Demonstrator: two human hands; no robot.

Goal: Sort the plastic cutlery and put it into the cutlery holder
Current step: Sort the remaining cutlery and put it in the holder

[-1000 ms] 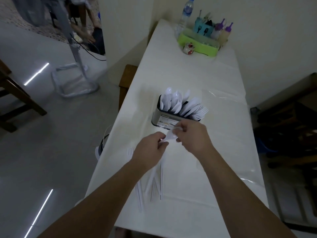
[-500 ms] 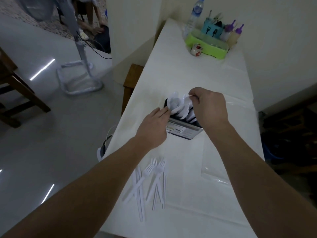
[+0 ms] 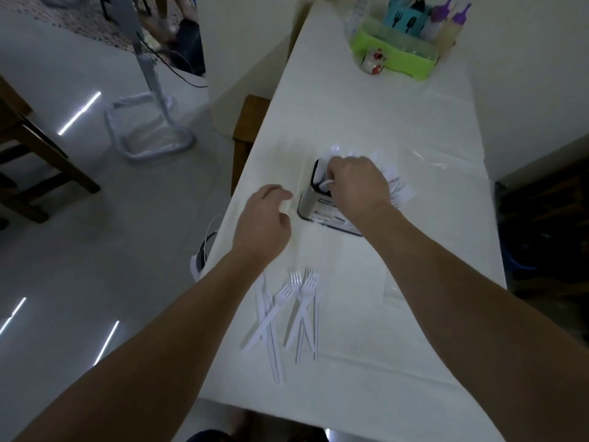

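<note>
The right hand (image 3: 357, 186) reaches over the cutlery holder (image 3: 310, 199) at mid-tabletop (image 3: 366, 116), its grip curled round a white plastic piece (image 3: 326, 184) at the holder's near-left opening. The left hand (image 3: 263, 224) hovers just left of the holder, fingers loosely curled, grasping nothing. White cutlery already fills the holder. Loose plastic forks (image 3: 298, 301) lie nearer the person, between the forearms.

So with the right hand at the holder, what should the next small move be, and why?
Probably let go of the white piece and draw the right hand back: its fingers pinch it at the cutlery holder rim. Then the forks on the table remain; the left hand holds nothing.
</note>
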